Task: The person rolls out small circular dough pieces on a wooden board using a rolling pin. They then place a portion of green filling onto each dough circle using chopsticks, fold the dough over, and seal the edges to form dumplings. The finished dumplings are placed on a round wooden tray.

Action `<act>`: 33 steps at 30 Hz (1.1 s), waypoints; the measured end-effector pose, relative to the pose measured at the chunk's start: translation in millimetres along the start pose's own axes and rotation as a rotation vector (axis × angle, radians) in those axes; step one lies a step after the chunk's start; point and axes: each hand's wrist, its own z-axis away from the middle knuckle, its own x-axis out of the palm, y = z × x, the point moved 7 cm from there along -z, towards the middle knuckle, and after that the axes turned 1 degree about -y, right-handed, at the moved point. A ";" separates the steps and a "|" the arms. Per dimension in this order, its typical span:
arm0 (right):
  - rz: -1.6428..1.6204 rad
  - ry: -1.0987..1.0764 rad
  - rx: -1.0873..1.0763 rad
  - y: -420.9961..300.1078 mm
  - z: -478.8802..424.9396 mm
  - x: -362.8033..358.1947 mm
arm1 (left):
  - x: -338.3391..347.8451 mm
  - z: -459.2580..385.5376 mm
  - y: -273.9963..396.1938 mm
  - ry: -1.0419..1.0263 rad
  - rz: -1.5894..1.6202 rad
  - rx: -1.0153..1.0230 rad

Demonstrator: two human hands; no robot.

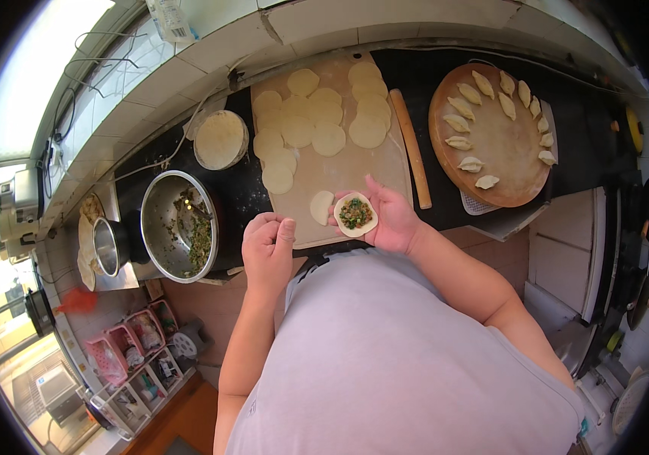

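On the open palm of my right hand (394, 219) lies a round dumpling wrapper (368, 228), topped with a mound of chopped green and orange filling (355, 214). My left hand (267, 247) is curled into a loose fist beside the board's lower left corner, with nothing visible in it. A single wrapper (321, 207) rests on the cutting board (347, 170) just left of my right fingertips. Farther up that board, overlapping flat wrappers (298, 129) are spread out. Left of my left hand, a steel bowl (156, 250) holds more filling (200, 242) and what looks like a utensil.
A rolling pin (411, 149) lies along the cutting board's right edge. Several shaped dumplings (461, 108) ring a round wooden board (500, 165). A tub of flour (219, 139) stands at the upper left. A smaller metal bowl (107, 247) sits beyond the steel bowl.
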 end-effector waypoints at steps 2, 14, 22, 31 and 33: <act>0.024 0.018 -0.016 2.6 1.6 -0.9 | -4.8 -2.6 17.0 0.125 -0.147 0.123; -0.063 -0.050 -0.067 22.6 -5.2 23.4 | 4.0 16.0 74.0 0.076 -0.347 0.830; -0.044 -0.026 -0.064 32.9 -9.7 29.2 | 6.3 18.0 72.7 0.094 -0.361 0.945; 0.129 0.160 -0.087 33.2 -2.7 23.3 | 6.4 0.0 61.4 0.044 -0.089 0.628; 0.159 0.184 -0.099 31.6 -1.0 22.3 | 8.9 0.1 62.0 0.031 -0.064 0.617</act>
